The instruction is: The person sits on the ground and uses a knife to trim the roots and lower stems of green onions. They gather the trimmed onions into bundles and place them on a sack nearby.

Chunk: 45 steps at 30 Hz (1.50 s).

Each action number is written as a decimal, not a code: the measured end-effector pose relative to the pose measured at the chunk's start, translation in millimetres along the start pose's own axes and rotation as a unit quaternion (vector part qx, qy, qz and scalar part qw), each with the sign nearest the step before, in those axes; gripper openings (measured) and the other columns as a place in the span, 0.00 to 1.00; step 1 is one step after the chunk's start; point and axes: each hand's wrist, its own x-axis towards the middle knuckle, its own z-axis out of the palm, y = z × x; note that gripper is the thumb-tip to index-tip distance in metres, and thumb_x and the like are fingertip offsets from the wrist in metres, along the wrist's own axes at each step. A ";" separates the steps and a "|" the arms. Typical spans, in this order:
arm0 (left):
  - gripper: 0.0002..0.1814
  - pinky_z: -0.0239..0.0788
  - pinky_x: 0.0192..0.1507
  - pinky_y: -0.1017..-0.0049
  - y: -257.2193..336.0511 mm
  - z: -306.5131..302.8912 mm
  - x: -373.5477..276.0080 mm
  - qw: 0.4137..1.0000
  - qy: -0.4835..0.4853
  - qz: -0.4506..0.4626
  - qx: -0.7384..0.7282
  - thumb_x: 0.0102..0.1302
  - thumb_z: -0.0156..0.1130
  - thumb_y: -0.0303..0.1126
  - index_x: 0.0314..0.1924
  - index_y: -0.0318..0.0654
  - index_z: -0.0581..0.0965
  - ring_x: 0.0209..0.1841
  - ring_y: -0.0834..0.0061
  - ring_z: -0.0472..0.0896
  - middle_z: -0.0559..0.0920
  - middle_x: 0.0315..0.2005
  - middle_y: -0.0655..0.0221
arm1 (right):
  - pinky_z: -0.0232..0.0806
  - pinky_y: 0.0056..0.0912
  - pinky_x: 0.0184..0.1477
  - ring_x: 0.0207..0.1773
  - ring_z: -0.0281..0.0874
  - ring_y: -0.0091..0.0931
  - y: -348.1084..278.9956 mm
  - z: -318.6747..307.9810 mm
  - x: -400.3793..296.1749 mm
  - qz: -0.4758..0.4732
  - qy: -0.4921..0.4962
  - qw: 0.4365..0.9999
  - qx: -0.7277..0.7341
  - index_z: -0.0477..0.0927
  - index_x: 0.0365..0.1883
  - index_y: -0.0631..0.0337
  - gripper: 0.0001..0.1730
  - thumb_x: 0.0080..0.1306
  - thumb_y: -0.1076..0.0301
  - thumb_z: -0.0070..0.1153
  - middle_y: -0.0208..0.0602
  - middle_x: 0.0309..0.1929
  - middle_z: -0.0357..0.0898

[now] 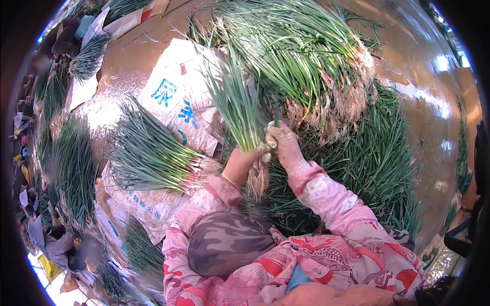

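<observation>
My left hand [240, 163] is closed round a bunch of scallions [238, 111] at the pale stems. Its leaves point away from me, and the stringy roots hang below the fist. Just to the right, my right hand [285, 142] pinches a dark green scallion leaf [276, 111], blurred, that sticks up from the fingers. Both hands wear pale finger coverings. A neat pile of scallions [160, 153] lies left of my left hand, roots towards me. Beyond my right hand is a big heap of scallions [298, 57] with reddish bulbs and muddy roots.
White woven sacks [164, 76] bearing writing lie under the neat pile. Loose green leaves [375, 160] cover the floor at my right, near my knee. More scallion bundles [72, 168] line the left side. Other people [63, 244] sit at the far left. The brown floor [425, 126] looks shiny.
</observation>
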 end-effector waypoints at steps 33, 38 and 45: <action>0.13 0.71 0.32 0.78 -25.8 -18.8 27.2 0.985 0.048 -0.085 -0.141 0.72 0.63 0.35 0.48 0.33 0.83 0.29 0.81 0.80 0.84 0.31 0.72 | 0.73 0.49 0.45 0.43 0.81 0.50 -5.2 -22.2 -9.6 0.001 -0.169 0.786 -0.595 0.81 0.39 0.60 0.17 0.72 0.53 0.57 0.51 0.37 0.83; 0.17 0.68 0.27 0.81 -30.1 -21.4 7.8 0.996 0.032 -0.048 -0.069 0.72 0.62 0.37 0.53 0.32 0.82 0.27 0.83 0.80 0.86 0.38 0.69 | 0.73 0.39 0.47 0.40 0.83 0.39 3.4 -26.3 -41.4 0.062 -0.151 0.868 -0.468 0.83 0.40 0.62 0.17 0.73 0.55 0.59 0.43 0.36 0.85; 0.14 0.64 0.16 0.83 -3.4 -35.1 23.3 0.985 0.072 -0.030 -0.155 0.77 0.57 0.37 0.46 0.33 0.81 0.16 0.83 0.75 0.81 0.21 0.72 | 0.69 0.22 0.29 0.27 0.75 0.17 -15.3 -137.5 60.8 -0.112 0.171 0.866 -0.457 0.82 0.46 0.59 0.08 0.74 0.66 0.58 0.28 0.32 0.82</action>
